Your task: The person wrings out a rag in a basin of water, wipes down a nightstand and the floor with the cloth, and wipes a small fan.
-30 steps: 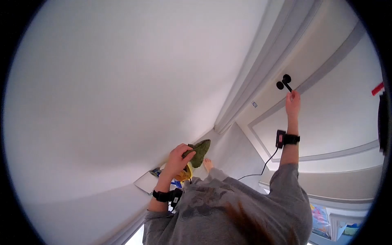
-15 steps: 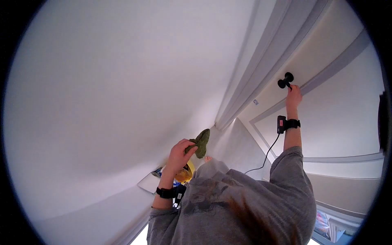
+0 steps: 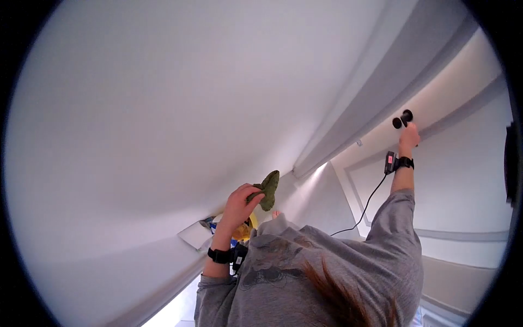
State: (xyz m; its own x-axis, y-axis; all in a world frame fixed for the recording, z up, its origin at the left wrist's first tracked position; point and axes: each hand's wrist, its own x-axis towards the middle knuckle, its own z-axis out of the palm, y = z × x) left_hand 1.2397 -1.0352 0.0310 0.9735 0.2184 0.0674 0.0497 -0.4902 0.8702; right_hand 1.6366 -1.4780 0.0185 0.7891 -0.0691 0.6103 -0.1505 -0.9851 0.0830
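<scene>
Green cloth (image 3: 270, 191): held well to the left of the door handle (image 3: 407, 115), its free part fanning out.
Left grip (image 3: 239, 204): I see thumb and fingers pinched together on the cloth's edge.
Right grip (image 3: 409, 135): I have it curled closed around the door handle's lever.
Yellow item (image 3: 241, 232): left of the door handle, partly hidden by the left forearm.

The lone head-worn view looks steeply down over a near grey shirt (image 3: 365, 267).

A door handle (image 3: 407, 116) was in the right hand (image 3: 409, 137). A cloth (image 3: 270, 191) was in the left hand (image 3: 238, 206), right of the wall (image 3: 158, 125).
</scene>
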